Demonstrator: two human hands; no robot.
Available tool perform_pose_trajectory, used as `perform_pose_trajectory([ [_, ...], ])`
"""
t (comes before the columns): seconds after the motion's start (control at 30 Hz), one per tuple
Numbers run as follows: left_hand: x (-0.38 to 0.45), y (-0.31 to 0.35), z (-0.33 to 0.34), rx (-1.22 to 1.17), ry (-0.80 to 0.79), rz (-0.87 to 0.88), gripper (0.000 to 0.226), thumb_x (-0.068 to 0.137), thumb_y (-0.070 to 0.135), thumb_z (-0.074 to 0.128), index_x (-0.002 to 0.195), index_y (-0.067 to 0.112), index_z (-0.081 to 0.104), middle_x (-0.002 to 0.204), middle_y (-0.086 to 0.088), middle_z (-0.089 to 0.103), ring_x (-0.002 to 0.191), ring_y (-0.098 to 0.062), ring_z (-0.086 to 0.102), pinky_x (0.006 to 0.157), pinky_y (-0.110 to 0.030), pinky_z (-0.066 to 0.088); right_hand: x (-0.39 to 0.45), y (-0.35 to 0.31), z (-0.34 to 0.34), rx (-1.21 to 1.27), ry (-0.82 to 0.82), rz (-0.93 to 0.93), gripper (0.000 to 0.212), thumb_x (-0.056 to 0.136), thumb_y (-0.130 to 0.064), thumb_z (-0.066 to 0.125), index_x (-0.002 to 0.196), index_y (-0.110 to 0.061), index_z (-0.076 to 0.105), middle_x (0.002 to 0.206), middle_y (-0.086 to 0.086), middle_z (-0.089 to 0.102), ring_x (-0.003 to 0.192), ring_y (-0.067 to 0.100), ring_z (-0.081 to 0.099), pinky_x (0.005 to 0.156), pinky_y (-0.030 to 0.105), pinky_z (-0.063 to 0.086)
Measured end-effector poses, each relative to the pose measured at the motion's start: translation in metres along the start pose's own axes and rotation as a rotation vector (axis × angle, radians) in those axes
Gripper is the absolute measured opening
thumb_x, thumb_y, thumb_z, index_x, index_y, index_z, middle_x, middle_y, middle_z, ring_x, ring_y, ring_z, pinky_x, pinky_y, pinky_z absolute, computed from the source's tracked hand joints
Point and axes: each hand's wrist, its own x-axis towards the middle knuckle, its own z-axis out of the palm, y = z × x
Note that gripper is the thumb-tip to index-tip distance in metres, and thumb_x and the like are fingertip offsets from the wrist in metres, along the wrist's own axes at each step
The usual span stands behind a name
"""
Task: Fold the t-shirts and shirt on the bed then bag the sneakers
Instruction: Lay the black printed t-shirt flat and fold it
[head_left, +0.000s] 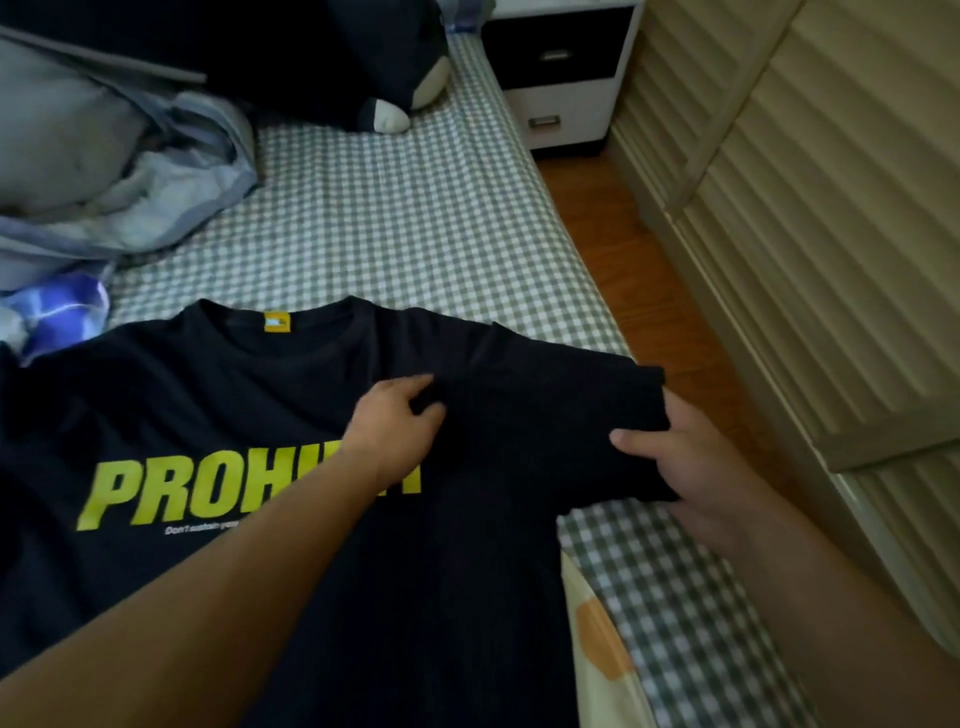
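A black cotton t-shirt (291, 571) lies face up across the near part of the bed with the green-and-white checked sheet (395, 223), its hem cut off by the lower edge. Large yellow-green letters read "PROHI", the rest covered by the left forearm; the small white line beneath begins "Don't sustain" and is otherwise hidden. The left hand (397, 423) pinches a fold of cloth near the right shoulder seam, fingers curled. The right hand (675, 457) grips the sleeve end at the bed's edge, thumb on top, its fingers hidden underneath. A yellow neck label (275, 320) is too blurred to read. Farther off sit a crumpled grey-blue quilt (119, 176) and a white nightstand with dark drawers (563, 78).
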Motion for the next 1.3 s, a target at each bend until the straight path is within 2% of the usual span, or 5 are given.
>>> perform_pose_trajectory([
  [0.17,-0.050,0.020,-0.016,-1.268,-0.198,-0.176,0.044,0.100,0.059,0.043,0.140,0.041,0.046,0.134,-0.007,0.064,0.121,-0.029,0.064,0.105,-0.051,0.048,0.000,-0.032,0.092,-0.403,-0.376,-0.197,0.073,0.097,-0.026,0.066,0.158,-0.037,0.027,0.152,-0.020,0.042,0.122,0.005,0.061,0.100,0.031,0.051],
  [0.43,-0.049,-0.046,0.004,-0.639,-0.070,-0.123,0.085,0.086,-0.022,0.039,0.154,0.028,0.040,0.143,-0.001,0.058,0.108,-0.010,0.065,0.081,-0.023,0.058,-0.117,0.098,0.066,-1.038,0.482,-0.420,0.015,0.096,-0.022,0.057,0.107,-0.017,0.066,0.098,-0.005,0.054,0.092,0.015,0.050,0.077,0.033,0.045],
  [0.8,-0.045,-0.037,-0.045,-0.297,-0.103,0.132,0.088,0.076,-0.007,0.049,0.159,0.010,0.024,0.150,-0.008,0.048,0.133,-0.024,0.052,0.110,-0.043,0.048,-0.345,0.189,0.109,-0.931,0.225,0.468,0.055,0.102,-0.053,0.044,0.147,-0.020,0.044,0.135,-0.006,0.058,0.120,0.013,0.058,0.094,0.026,0.048],
  [0.97,-0.097,-0.043,-0.118,-0.468,-0.015,0.080,0.072,0.091,-0.009,0.046,0.156,0.015,0.029,0.135,-0.004,0.057,0.097,-0.023,0.068,0.061,-0.040,0.063,-0.397,0.177,0.161,-1.088,0.279,0.094,0.041,0.098,-0.058,0.039,0.106,-0.024,0.062,0.071,-0.010,0.055,0.058,0.005,0.053,0.049,0.021,0.041],
  [1.3,-0.085,-0.171,-0.180,-0.429,0.005,0.007,0.082,0.086,-0.008,0.051,0.158,0.024,0.027,0.142,-0.004,0.059,0.113,-0.028,0.067,0.083,-0.050,0.061,-0.363,0.251,0.322,-0.985,0.086,-0.195,0.017,0.099,-0.038,0.060,0.102,-0.022,0.061,0.080,-0.008,0.064,0.067,0.015,0.062,0.056,0.033,0.052],
])
